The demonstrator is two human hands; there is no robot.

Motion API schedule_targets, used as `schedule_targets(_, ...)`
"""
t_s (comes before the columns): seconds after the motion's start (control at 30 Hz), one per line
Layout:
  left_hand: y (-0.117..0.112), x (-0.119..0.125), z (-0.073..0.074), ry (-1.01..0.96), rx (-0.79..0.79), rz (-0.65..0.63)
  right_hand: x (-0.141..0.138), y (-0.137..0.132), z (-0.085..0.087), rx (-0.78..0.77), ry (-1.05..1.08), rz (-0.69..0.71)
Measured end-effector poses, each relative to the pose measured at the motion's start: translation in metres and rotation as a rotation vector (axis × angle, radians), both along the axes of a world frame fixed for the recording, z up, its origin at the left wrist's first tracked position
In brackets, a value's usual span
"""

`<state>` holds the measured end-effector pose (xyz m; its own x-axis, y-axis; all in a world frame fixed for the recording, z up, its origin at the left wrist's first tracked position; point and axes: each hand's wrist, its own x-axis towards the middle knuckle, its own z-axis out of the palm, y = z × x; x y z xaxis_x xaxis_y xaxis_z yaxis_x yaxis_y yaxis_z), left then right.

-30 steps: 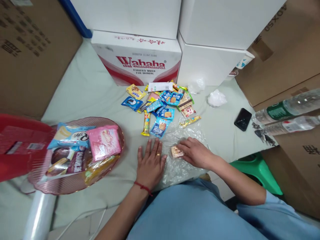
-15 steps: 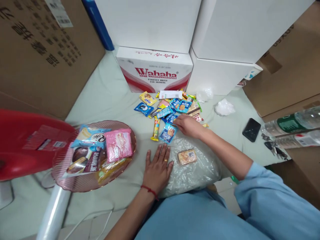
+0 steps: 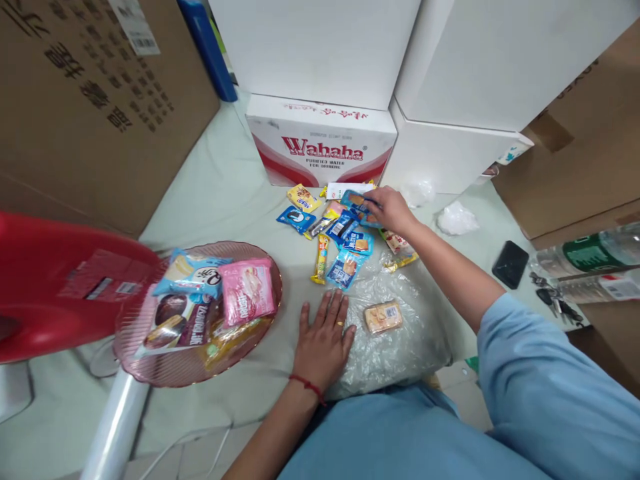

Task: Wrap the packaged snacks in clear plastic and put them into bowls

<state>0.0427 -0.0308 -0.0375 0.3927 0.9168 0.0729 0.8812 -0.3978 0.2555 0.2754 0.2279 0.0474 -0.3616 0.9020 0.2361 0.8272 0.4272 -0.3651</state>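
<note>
My left hand [image 3: 324,343] lies flat with its fingers spread, partly on the green cloth and touching the edge of a clear plastic bag [image 3: 415,353]. At the far side of a loose pile of snacks, the fingers of my right hand [image 3: 393,208] are closed on a blue snack packet [image 3: 354,199]. Just beneath them another blue packet is partly hidden. Nearer me in the pile lie a light-blue packet [image 3: 345,268] and a thin yellow packet [image 3: 321,259]. A small wrapped biscuit [image 3: 383,317] rests on the plastic bag.
A pink clear fruit bowl [image 3: 278,293] holding several larger snack packs stands left, beside a red object [image 3: 60,293]. Behind the pile is a Wahaha carton [image 3: 325,150]. To the right are crumpled plastic [image 3: 457,219], a phone [image 3: 511,264], keys [image 3: 555,303] and bottles [image 3: 595,253].
My right hand has moved away from me, from the near blue packets to the far side of the pile, and now grips a blue packet. My left hand stays flat; the view has shifted slightly.
</note>
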Motion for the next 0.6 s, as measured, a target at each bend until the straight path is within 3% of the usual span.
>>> schedule_targets(0.13,0.001,0.000,0.000,-0.021,-0.018,0.004,0.031,-0.015,-0.002,-0.218,0.537,-0.219)
schedule_targets(0.23,0.001,0.001,-0.001,-0.031,-0.013,0.004,0.048,-0.042,-0.005,-0.377,0.714,-0.243)
schedule_targets(0.33,0.001,0.001,-0.002,-0.029,0.009,-0.010,0.057,-0.084,-0.003,-0.391,0.642,-0.164)
schedule_targets(0.5,0.001,0.001,-0.001,-0.035,0.014,-0.019,0.053,-0.178,0.003,-0.076,0.276,-0.010)
schedule_targets(0.6,0.001,0.001,0.000,-0.035,-0.003,-0.017,0.044,-0.230,-0.005,-0.009,0.056,0.058)
